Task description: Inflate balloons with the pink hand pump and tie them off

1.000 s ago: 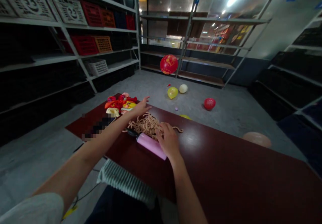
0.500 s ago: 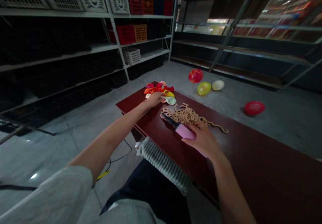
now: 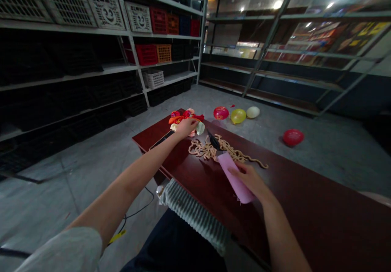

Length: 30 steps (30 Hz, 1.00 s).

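My left hand (image 3: 186, 127) reaches far over a dark red table (image 3: 305, 215) and its fingers pinch a pale flat balloon (image 3: 200, 128) at the edge of a heap of flat coloured balloons (image 3: 182, 118). My right hand (image 3: 250, 179) grips a pink balloon pump (image 3: 234, 177) and holds it tilted above the table, black nozzle pointing away from me. A pile of tan rubber bands (image 3: 220, 150) lies just beyond the pump.
Inflated balloons lie on the concrete floor: red (image 3: 221, 113), yellow (image 3: 238, 116), white (image 3: 253, 111) and another red (image 3: 292, 137). Metal shelves with crates (image 3: 146, 54) line the left wall. A black flat device (image 3: 161, 140) lies on the table's left part. A ribbed grey thing (image 3: 192, 213) sits by my lap.
My right hand has lifted the pink pump off the table and drawn it toward me. My left hand has closed on a pale balloon at the heap. The red balloon has come to rest on the floor.
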Motion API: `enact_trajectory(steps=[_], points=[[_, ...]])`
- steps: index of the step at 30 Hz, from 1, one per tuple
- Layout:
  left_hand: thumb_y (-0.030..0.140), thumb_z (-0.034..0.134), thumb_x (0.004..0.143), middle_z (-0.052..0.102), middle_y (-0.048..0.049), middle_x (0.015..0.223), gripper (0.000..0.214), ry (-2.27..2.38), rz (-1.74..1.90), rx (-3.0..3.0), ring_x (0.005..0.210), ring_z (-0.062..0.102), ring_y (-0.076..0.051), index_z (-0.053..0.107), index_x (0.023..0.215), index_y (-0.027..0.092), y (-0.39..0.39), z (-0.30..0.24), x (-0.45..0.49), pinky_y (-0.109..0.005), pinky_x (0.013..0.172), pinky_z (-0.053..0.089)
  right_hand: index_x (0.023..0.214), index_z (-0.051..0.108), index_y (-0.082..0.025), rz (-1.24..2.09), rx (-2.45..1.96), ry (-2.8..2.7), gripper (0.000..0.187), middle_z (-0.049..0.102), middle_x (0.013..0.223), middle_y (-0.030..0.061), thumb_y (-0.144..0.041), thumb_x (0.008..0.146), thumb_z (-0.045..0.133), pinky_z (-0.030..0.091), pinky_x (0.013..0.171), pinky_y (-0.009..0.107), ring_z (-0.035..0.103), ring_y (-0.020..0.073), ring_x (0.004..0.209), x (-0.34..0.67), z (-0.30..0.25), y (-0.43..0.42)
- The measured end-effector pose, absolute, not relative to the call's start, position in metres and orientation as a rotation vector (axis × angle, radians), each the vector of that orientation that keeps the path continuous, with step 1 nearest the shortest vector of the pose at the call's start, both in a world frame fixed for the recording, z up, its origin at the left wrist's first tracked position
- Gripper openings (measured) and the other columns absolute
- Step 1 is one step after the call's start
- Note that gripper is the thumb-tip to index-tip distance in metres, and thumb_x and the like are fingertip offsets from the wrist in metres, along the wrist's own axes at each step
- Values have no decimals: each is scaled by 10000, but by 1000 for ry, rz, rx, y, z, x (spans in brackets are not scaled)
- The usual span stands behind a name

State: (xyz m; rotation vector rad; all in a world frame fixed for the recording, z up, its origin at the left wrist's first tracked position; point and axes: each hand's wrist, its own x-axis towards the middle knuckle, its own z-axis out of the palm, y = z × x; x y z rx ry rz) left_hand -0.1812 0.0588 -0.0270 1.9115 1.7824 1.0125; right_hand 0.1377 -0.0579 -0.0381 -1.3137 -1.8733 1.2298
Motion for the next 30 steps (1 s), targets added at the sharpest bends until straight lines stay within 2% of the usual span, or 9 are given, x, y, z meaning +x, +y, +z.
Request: enact_trajectory(steps=[5,8,10,12,16,19,24,30], points=[[265,402,1055,722,-130,912,312,1425,1261,1575,651,674,-163,671,980,125,59,-12,-129,-254,597,532,848,706,-196,1589,-1204,-1170,401,707,689,22,-550,690,810,493,501,273,621,163,558,145,-37,-62],[177,540,1004,728,-125,1037,143,1053,1327,1362,734,697,-127,656,1074,131,57,-2,-95,-200,641,552,874,695,-197,1608,-1153,-851,394,701,677,5,-532,703,810,525,481,245,622,139,531,150,-38,-59],[84,628,938,724,-116,1085,119,746,1373,1081,828,708,-123,667,1041,129,58,0,-73,-178,705,559,985,709,-173,1622,-1082,-727,416,736,772,18,-513,756,775,547,518,214,643,116,567,154,-38,-54],[64,643,929,725,-108,1077,74,553,1403,795,870,711,-124,669,964,125,60,-4,-53,-168,719,560,1069,709,-146,1652,-1009,-663,434,752,839,31,-494,811,730,547,530,184,651,95,587,157,-38,-50],[119,544,1016,728,-88,1013,152,581,1390,463,777,706,-94,668,929,118,67,-29,-25,-150,650,561,1081,709,-132,1717,-969,-599,443,750,828,35,-508,850,678,528,482,183,639,95,561,160,-40,-46],[81,532,1010,730,-82,981,187,614,1344,363,718,687,-77,681,899,103,70,-45,-22,-142,650,567,1088,707,-140,1794,-930,-592,478,753,853,50,-541,829,690,519,464,193,625,100,552,159,-41,-47],[-4,477,993,739,-47,1002,269,493,1416,291,857,707,-77,694,913,134,72,-47,-39,-135,750,574,1101,710,-116,1971,-908,-612,549,747,896,73,-554,773,749,524,496,185,646,107,591,154,-43,-53],[127,555,1006,715,-41,1195,194,625,1458,364,981,709,-109,701,1112,199,74,-45,-47,-151,756,577,1091,708,-89,2130,-891,-779,632,724,824,83,-621,751,742,474,477,172,609,96,569,145,-40,-62]])
